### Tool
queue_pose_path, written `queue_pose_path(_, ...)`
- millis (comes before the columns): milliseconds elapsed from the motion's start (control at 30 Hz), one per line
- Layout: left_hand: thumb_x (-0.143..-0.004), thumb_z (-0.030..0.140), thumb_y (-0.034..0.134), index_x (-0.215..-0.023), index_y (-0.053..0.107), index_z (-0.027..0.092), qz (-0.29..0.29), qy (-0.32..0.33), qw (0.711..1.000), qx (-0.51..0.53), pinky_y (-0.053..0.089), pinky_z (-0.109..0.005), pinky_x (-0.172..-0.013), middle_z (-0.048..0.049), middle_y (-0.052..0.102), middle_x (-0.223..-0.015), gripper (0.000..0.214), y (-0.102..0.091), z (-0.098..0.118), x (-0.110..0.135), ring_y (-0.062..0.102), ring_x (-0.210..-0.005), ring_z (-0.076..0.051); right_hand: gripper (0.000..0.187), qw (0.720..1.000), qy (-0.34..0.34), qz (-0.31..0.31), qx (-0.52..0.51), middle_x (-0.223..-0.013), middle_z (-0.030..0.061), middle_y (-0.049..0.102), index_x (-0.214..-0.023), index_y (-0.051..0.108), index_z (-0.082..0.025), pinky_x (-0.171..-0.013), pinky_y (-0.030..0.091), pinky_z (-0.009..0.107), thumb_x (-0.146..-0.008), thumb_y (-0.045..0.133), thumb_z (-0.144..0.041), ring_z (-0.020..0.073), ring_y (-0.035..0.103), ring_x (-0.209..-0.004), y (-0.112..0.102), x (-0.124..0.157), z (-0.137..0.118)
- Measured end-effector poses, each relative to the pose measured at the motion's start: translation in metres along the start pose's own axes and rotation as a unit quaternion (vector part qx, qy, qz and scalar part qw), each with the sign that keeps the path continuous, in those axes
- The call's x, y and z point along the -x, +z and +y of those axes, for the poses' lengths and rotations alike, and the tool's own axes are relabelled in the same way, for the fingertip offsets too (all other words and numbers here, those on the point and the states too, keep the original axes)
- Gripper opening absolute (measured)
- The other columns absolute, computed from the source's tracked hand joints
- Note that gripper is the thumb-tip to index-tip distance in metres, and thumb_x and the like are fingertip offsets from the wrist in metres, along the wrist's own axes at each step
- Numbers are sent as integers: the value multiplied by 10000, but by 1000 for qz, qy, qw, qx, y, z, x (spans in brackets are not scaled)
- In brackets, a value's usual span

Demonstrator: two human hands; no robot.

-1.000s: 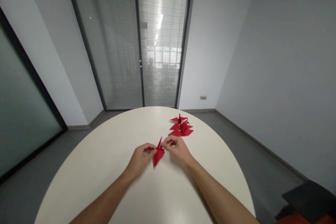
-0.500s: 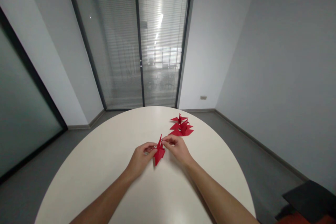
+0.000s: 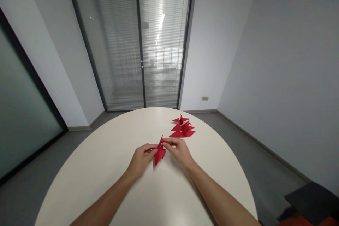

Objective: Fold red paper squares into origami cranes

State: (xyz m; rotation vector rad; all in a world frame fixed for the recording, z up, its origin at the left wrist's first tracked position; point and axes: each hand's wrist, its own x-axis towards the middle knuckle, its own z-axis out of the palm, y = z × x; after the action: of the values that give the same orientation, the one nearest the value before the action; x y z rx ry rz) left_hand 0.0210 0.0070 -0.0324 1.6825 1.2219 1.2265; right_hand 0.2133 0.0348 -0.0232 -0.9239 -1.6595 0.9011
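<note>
Between my hands is a red folded-paper crane (image 3: 160, 154), held just above the table, one long narrow point up and a wider point hanging down. My left hand (image 3: 142, 158) pinches its left side with thumb and fingers. My right hand (image 3: 178, 149) is closed at the upper right of the paper, thumb and forefinger pinching a thin point there; the fingertips partly cover it. Beyond my right hand, several finished-looking red paper cranes (image 3: 185, 131) lie close together with wings spread, overlapping in view.
The round white table (image 3: 111, 169) fills the middle, its curved edge towards a glass door with blinds (image 3: 164, 49). At the lower right, a dark chair-like object (image 3: 314, 199) stands beside the table. White walls (image 3: 291, 60) enclose the room.
The held crane has tilted slightly and moved a little up and left with my hands. Both hands keep their pinch. The cranes lying beyond have not moved.
</note>
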Motion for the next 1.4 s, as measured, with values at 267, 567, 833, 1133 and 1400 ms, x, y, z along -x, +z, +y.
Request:
queue_pose_path(267, -851, 346, 622, -1059, 767, 205, -9, 13, 1000, -5, 503, -330, -818, -94, 753, -1015, 291, 0, 0, 0, 678, -896, -228, 240, 999, -22, 19, 30, -950, 87, 776, -975, 776, -203, -774, 541, 374, -834, 689, -376, 243, 706, -848, 1, 1, -1)
queue_pose_path(567, -857, 319, 619, -1039, 771, 221, -17, 27, 999, -12, 499, -316, -810, -78, 751, -983, 257, 0, 2, 2, 673, -887, -218, 155, 993, -83, -13, 81, -924, 70, 766, -950, 765, -218, -782, 524, 342, -865, 646, -270, 211, 688, -847, -2, 1, -8)
queue_pose_path(833, -852, 319, 607, -926, 779, 201, -26, 30, 999, -26, 499, -306, -782, -78, 742, -945, 221, 0, 4, 2, 666, -874, -214, 103, 995, -51, -31, 77, -879, 56, 762, -870, 748, -190, -789, 517, 324, -826, 659, -217, 200, 687, -825, -3, 1, -13)
queue_pose_path(1133, -815, 303, 633, -868, 767, 196, -22, 27, 999, -26, 502, -292, -724, -65, 735, -887, 179, 1, 3, 2, 653, -787, -194, 81, 994, -56, -68, 65, -837, 43, 744, -834, 734, -185, -760, 510, 289, -833, 667, -231, 181, 676, -795, -6, 0, -16)
queue_pose_path(1400, -766, 309, 662, -909, 758, 188, -17, -11, 1000, -5, 506, -327, -797, -80, 764, -932, 210, 3, 5, 1, 674, -831, -217, 164, 998, -41, -39, 28, -861, 50, 725, -950, 694, -187, -776, 511, 317, -830, 695, -300, 190, 680, -814, -5, -2, -3)
